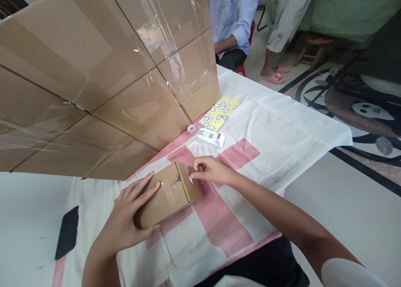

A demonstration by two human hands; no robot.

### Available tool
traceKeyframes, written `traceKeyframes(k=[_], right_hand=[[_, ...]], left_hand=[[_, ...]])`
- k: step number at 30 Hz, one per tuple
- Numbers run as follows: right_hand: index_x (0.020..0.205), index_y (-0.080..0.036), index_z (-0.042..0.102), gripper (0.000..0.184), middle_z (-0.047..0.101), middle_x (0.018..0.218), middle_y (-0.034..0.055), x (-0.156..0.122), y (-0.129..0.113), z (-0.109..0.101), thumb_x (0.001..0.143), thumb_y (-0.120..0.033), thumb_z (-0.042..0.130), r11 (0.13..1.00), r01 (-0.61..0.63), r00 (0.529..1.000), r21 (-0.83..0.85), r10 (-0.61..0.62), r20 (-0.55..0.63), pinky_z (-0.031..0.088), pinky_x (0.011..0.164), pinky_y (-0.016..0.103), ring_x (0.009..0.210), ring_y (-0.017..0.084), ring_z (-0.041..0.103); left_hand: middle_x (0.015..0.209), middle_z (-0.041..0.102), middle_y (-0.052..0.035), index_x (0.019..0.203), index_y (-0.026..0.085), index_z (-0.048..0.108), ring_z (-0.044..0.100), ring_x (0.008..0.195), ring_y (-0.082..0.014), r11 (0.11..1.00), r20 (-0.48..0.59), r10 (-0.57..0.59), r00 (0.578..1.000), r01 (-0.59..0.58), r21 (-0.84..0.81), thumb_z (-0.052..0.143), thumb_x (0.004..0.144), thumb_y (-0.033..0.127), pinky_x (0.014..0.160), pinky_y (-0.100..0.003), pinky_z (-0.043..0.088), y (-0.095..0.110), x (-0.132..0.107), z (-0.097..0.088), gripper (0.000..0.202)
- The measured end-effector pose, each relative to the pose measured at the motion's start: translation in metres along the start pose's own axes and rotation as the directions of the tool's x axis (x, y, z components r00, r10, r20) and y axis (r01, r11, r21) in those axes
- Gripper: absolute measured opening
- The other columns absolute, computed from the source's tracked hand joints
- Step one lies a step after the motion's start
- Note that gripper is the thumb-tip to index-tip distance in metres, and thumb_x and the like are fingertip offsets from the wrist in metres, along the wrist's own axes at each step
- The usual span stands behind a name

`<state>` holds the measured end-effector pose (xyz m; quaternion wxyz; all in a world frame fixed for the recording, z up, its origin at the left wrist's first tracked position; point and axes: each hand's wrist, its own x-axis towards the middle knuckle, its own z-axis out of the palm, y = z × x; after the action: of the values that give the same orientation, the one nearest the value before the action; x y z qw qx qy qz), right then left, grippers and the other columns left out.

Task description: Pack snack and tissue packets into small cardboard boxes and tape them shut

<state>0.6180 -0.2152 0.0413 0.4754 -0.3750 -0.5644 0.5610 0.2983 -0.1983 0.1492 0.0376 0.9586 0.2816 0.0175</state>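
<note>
A small cardboard box (167,195), taped across its top seam, lies on the pink-and-white tablecloth (219,224). My left hand (133,214) grips its near-left end, fingers over the top and thumb along the lower side. At the opposite end, my right hand (209,170) pinches a small white-and-blue sticker (191,179) against the box's end face. Beyond the right hand sits a white oblong device (211,138) with a greenish window. A yellow sheet (233,102) bearing several small blue-edged labels lies behind it, and a roll of clear tape (191,128) is beside them.
A wall of stacked, taped cardboard boxes (125,99) rises along the table's left and far side. A flat black object (67,232) lies at far left. Past the table sit a person in a blue shirt (233,15) and a wooden stool (314,49).
</note>
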Motion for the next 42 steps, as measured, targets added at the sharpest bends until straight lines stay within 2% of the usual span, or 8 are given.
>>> traceKeyframes(k=[4, 9, 14, 20, 27, 34, 38, 42], right_hand=[[0.084, -0.017, 0.070, 0.017, 0.060, 0.070, -0.0019, -0.008, -0.006, 0.009, 0.086, -0.033, 0.072, 0.999, -0.021, 0.999, 0.027, 0.020, 0.032, 0.038, 0.064, 0.027, 0.066, 0.013, 0.050], [0.128, -0.019, 0.073, 0.042, 0.068, 0.077, -0.0011, -0.065, -0.015, 0.029, 0.090, -0.038, 0.070, 0.996, -0.089, 0.996, -0.015, 0.089, -0.015, 0.044, 0.066, 0.028, 0.065, 0.014, 0.054], [0.093, -0.019, 0.083, 0.028, 0.074, 0.083, 0.0049, -0.112, -0.015, 0.041, 0.096, -0.040, 0.064, 0.999, -0.047, 0.986, 0.019, 0.049, -0.160, 0.048, 0.070, 0.030, 0.073, 0.018, 0.064], [0.140, -0.032, 0.062, 0.055, 0.056, 0.152, 0.0053, -0.052, -0.006, 0.060, 0.099, -0.066, 0.049, 0.972, 0.002, 0.807, 0.234, 0.136, -0.575, 0.031, 0.124, 0.045, 0.145, 0.025, 0.046], [0.138, -0.030, 0.062, 0.059, 0.060, 0.144, 0.0043, 0.003, -0.013, 0.092, 0.102, -0.069, 0.036, 0.995, 0.051, 0.881, 0.090, -0.003, -0.473, 0.032, 0.121, 0.044, 0.138, 0.025, 0.050], [0.135, -0.027, 0.059, 0.057, 0.063, 0.123, 0.0076, -0.055, -0.014, 0.102, 0.098, -0.069, 0.046, 0.978, 0.204, 0.840, -0.045, -0.199, -0.506, 0.047, 0.102, 0.042, 0.113, 0.027, 0.060], [0.151, -0.028, 0.042, 0.087, 0.044, 0.145, 0.0141, -0.097, -0.019, 0.088, 0.085, -0.083, 0.054, 0.849, 0.435, 0.783, -0.301, -0.522, -0.339, 0.034, 0.118, 0.053, 0.139, 0.037, 0.042], [0.157, -0.035, 0.033, 0.106, 0.027, 0.156, 0.0145, -0.150, -0.021, 0.066, 0.071, -0.092, 0.059, 0.720, 0.438, 0.761, -0.538, -0.616, -0.204, 0.023, 0.120, 0.067, 0.150, 0.048, 0.024]], left_hand=[[0.171, 0.025, -0.0144, 0.161, 0.032, 0.028, 0.039, 0.145, -0.0423, 1.000, 0.001, -0.005, 1.000, 0.005, 0.002, 0.072, 0.081, 0.053, 0.112, -0.056, 0.035, 0.001, 0.000, 0.001, 0.093], [0.169, 0.027, -0.0137, 0.159, 0.032, 0.032, 0.042, 0.143, -0.0412, 0.999, -0.016, 0.036, 0.999, -0.036, 0.001, 0.071, 0.080, 0.054, 0.111, -0.053, 0.036, 0.002, 0.000, 0.000, 0.092], [0.170, 0.027, -0.0119, 0.158, 0.032, 0.035, 0.043, 0.142, -0.0387, 0.991, -0.004, 0.134, 0.991, -0.134, 0.022, 0.072, 0.078, 0.049, 0.109, -0.050, 0.038, -0.001, -0.001, -0.001, 0.090], [0.170, 0.028, -0.0106, 0.160, 0.034, 0.032, 0.044, 0.142, -0.0395, 0.990, -0.013, 0.135, 0.991, -0.134, 0.032, 0.075, 0.074, 0.041, 0.114, -0.055, 0.035, -0.002, 0.000, 0.002, 0.096], [0.168, 0.033, -0.0062, 0.157, 0.039, 0.038, 0.049, 0.138, -0.0380, 0.996, -0.037, 0.086, 0.996, -0.086, 0.017, 0.076, 0.071, 0.039, 0.111, -0.054, 0.041, 0.000, -0.003, 0.003, 0.094], [0.167, 0.036, -0.0027, 0.153, 0.044, 0.044, 0.049, 0.140, -0.0364, 0.988, -0.002, 0.147, 0.989, -0.147, -0.040, 0.076, 0.065, 0.034, 0.107, -0.051, 0.046, 0.013, 0.001, 0.008, 0.094], [0.168, 0.035, -0.0017, 0.150, 0.047, 0.047, 0.044, 0.142, -0.0405, 0.986, 0.096, 0.148, 0.984, -0.140, -0.090, 0.080, 0.054, 0.029, 0.111, -0.056, 0.041, 0.044, 0.015, 0.003, 0.103], [0.167, 0.037, -0.0007, 0.147, 0.047, 0.051, 0.044, 0.142, -0.0422, 0.956, 0.132, 0.256, 0.958, -0.230, -0.184, 0.087, 0.050, 0.033, 0.111, -0.058, 0.040, 0.086, 0.046, -0.005, 0.105]])
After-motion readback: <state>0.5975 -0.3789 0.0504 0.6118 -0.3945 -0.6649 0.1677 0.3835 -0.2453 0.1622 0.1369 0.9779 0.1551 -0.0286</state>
